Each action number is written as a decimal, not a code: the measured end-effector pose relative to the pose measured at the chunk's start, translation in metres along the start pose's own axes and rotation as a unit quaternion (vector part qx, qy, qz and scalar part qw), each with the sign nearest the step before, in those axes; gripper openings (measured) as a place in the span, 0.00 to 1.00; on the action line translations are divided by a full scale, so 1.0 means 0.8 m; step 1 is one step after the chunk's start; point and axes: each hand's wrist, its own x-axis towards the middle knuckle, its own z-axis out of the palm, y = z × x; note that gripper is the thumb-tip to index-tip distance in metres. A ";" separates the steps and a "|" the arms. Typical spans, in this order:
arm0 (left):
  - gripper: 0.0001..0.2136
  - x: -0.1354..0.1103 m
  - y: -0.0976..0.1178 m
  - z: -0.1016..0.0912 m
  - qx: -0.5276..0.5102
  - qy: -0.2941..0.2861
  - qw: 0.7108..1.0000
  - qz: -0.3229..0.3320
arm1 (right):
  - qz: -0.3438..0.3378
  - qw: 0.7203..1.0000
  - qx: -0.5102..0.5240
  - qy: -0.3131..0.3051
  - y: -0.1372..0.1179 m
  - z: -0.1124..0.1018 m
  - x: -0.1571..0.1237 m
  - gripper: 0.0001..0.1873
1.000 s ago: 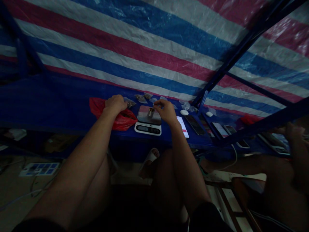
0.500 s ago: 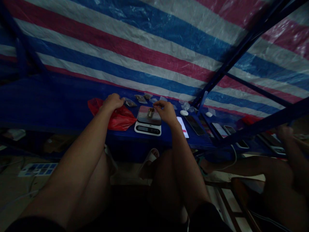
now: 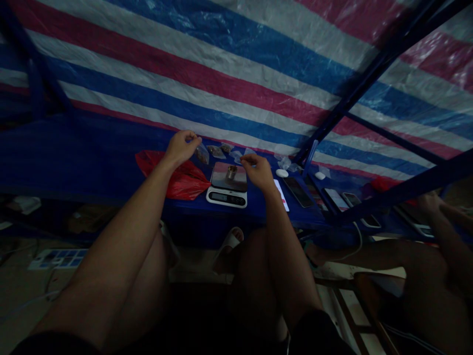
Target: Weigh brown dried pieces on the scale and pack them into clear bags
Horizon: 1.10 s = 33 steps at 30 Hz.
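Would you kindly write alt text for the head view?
The left hand pinches a small clear bag of dark bits, while the right hand is near a metal cup on a digital scale. A red bag lies beside the scale on a blue table.

Backdrop: plastic sheeting (image 3: 221, 69) striped red, white and blue, creased and glossy, hung behind the blue tabletop (image 3: 84, 148). A blue frame bar (image 3: 332, 123) slanted across it at right. Right of centre on the tabletop: a white rounded object (image 3: 282, 173), just beside a dark-screened phone (image 3: 297, 191) lying at an angle. A second white rounded object (image 3: 320, 175) lay farther right. White cable (image 3: 359, 241) curved below the table edge. Floor, left: sheet with blue blocks (image 3: 59, 259). Lower right: brown wooden chair (image 3: 346, 310), partly in shadow.
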 end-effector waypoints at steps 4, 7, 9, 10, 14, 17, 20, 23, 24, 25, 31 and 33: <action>0.07 -0.002 0.011 0.010 -0.150 0.018 0.988 -0.025 | 0.001 1.000 0.008 -0.013 -0.001 0.000 -0.001 0.09; 0.10 -0.005 0.017 0.014 -0.209 0.017 0.977 -0.032 | -0.001 0.999 0.018 -0.035 0.002 -0.001 -0.001 0.10; 0.10 -0.008 0.021 0.014 -0.212 0.020 0.977 -0.010 | -0.002 0.998 0.028 -0.053 0.008 -0.001 -0.001 0.14; 0.10 -0.010 0.022 0.013 -0.208 0.016 0.978 0.004 | -0.002 0.998 0.035 -0.060 0.011 -0.001 -0.001 0.16; 0.12 -0.024 0.021 0.009 -0.156 -0.081 0.983 0.060 | -0.004 0.995 0.052 -0.088 0.020 -0.004 -0.002 0.22; 0.17 -0.035 0.021 0.009 -0.096 -0.152 0.978 0.111 | -0.003 0.992 0.038 -0.116 0.017 -0.006 -0.006 0.24; 0.20 -0.044 0.025 0.010 -0.079 -0.204 0.967 0.134 | 0.010 0.991 0.020 -0.133 0.009 -0.007 -0.010 0.25; 0.25 -0.050 0.029 0.013 -0.076 -0.235 0.958 0.148 | 0.016 0.990 0.006 -0.139 0.000 -0.006 -0.011 0.24; 0.26 -0.051 0.029 0.014 -0.072 -0.241 0.956 0.153 | 0.016 0.990 0.003 -0.142 -0.001 -0.006 -0.010 0.23; 0.27 -0.051 0.029 0.015 -0.067 -0.245 0.954 0.157 | 0.016 0.989 0.001 -0.145 -0.002 -0.005 -0.010 0.21; 0.31 -0.051 0.025 0.020 -0.027 -0.243 0.956 0.161 | 0.000 0.988 0.007 -0.152 0.003 0.000 -0.006 0.17; 0.32 -0.050 0.025 0.022 -0.008 -0.238 0.956 0.170 | -0.007 0.990 0.013 -0.141 0.006 0.002 -0.005 0.18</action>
